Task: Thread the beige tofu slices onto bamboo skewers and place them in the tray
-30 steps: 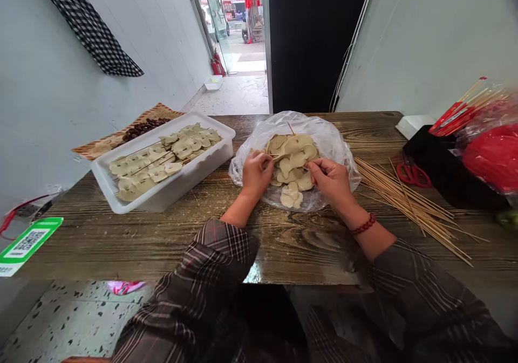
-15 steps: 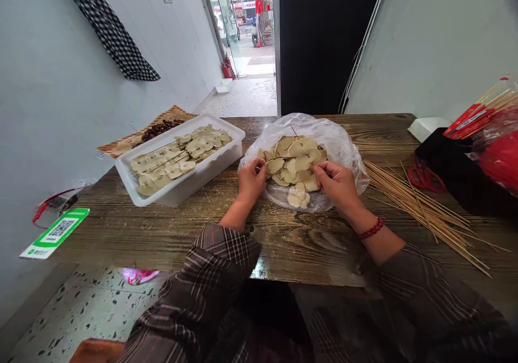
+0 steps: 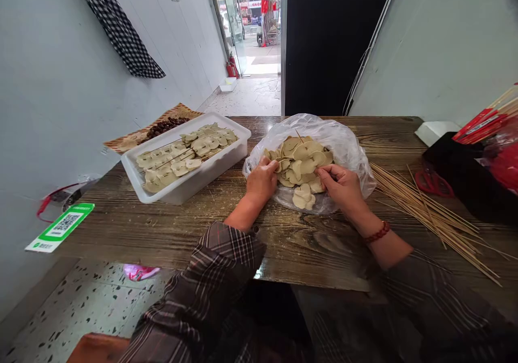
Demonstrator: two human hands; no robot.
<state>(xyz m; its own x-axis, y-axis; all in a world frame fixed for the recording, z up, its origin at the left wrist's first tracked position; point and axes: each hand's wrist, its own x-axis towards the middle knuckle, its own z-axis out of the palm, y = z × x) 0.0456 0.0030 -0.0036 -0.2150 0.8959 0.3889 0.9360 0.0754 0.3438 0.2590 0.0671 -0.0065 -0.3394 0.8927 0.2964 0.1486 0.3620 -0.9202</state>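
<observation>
The left hand (image 3: pixel 262 182) and the right hand (image 3: pixel 340 186) work at either side of a heap of pale slices (image 3: pixel 306 166), which lies on a clear plastic bag (image 3: pixel 351 136) near the middle of the table (image 3: pixel 162 236). The fingers of the left hand are drawn in narrow against the left edge of the heap; exactly what they grip is hidden, so I cannot tell. The right hand pinches thumb and fingertips together at the heap's right edge, on the rim of a slice, and a beaded bracelet (image 3: pixel 378 232) circles that wrist. A thin stick (image 3: pixel 298 135) pokes up at the back of the heap, and a small cluster of slices sits at its near edge. To the left of the bag stands a white tub (image 3: pixel 210 178) with rows of slices threaded on sticks (image 3: pixel 168 161). Behind the tub, dark red pieces (image 3: pixel 165 128) rest on patterned paper (image 3: pixel 123 138). Right of the bag, loose wooden sticks (image 3: pixel 429 212) fan out toward the near right, next to red-handled scissors (image 3: pixel 435 183). A green and white card (image 3: pixel 60 227) is at the table's left end.
</observation>
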